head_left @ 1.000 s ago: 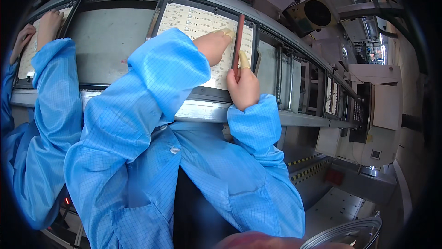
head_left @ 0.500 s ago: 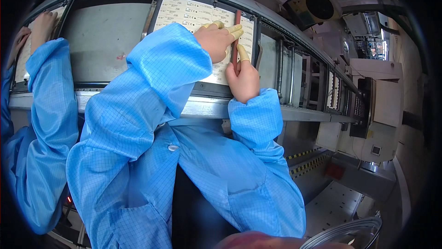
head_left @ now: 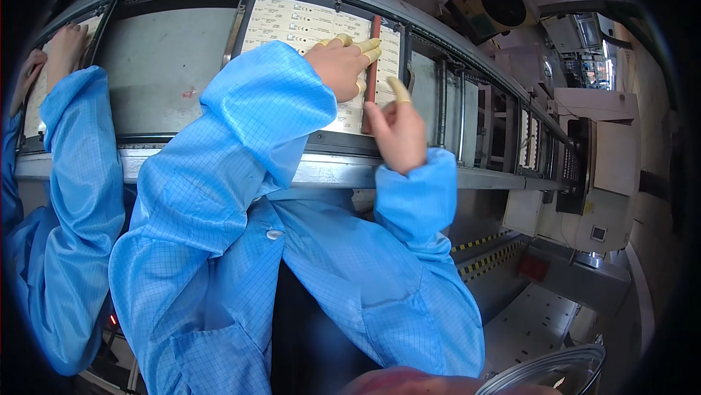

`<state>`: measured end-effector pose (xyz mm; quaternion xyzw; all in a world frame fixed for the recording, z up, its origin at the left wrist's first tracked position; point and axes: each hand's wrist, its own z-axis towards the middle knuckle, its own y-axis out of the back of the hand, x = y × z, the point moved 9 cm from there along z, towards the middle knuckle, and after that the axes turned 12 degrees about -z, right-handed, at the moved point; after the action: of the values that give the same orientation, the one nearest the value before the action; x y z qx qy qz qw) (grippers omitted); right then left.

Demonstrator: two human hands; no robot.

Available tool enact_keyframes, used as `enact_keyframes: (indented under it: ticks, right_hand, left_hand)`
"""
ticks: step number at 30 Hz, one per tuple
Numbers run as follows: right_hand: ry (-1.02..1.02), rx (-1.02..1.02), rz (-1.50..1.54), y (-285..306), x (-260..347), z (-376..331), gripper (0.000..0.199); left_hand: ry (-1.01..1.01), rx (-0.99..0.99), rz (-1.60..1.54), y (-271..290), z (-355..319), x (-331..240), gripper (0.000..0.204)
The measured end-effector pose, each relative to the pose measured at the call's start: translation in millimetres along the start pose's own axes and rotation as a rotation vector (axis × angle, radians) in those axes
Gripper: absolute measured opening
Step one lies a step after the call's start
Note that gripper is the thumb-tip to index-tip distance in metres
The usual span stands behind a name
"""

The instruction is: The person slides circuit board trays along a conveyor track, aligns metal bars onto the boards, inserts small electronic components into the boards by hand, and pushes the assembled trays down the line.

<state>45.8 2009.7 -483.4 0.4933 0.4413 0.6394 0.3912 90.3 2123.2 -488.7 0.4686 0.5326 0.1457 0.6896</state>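
A white printed panel (head_left: 270, 28) lies in a dark frame on the conveyor, with a narrow reddish-brown strip (head_left: 372, 74) across its right part. My left hand (head_left: 337, 68), in yellow finger cots, rests on the panel with fingers stretched out, their tips at the strip's left edge. My right hand (head_left: 401, 132) is beside the strip's near end, thumb close to it or touching it. Its index finger, in a yellow cot, points up over the panel's right side; the other fingers are partly curled and partly hidden. I see nothing held in either hand.
A co-worker's hands (head_left: 67, 48) work on another pale panel (head_left: 33, 114) at the far left. Metal conveyor rails (head_left: 332, 173) run along the near side. A round black fan or speaker (head_left: 504, 6) and a white machine housing (head_left: 613, 154) stand to the right.
My right hand has moved right and a little nearer to me, its index finger coming off the strip. My left hand has stayed almost in place, flat on the panel.
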Motion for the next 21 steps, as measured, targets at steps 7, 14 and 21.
enact_keyframes:
  ticks: [7,14,21]
  right_hand:
    - [0.000,-0.055,-0.082,37.1,-49.2,-16.5,0.023]
    - [-0.244,0.282,0.429,0.8,-81.3,-10.1,0.016]
    - [-0.232,0.426,0.774,-23.0,-15.7,39.7,0.013]
  left_hand:
    - [-0.022,-0.089,0.072,1.7,-7.8,-9.5,0.085]
    - [-0.056,-0.101,0.076,-1.5,-3.9,-9.9,0.091]
    - [-0.109,-0.254,0.105,11.1,-6.8,-4.5,0.085]
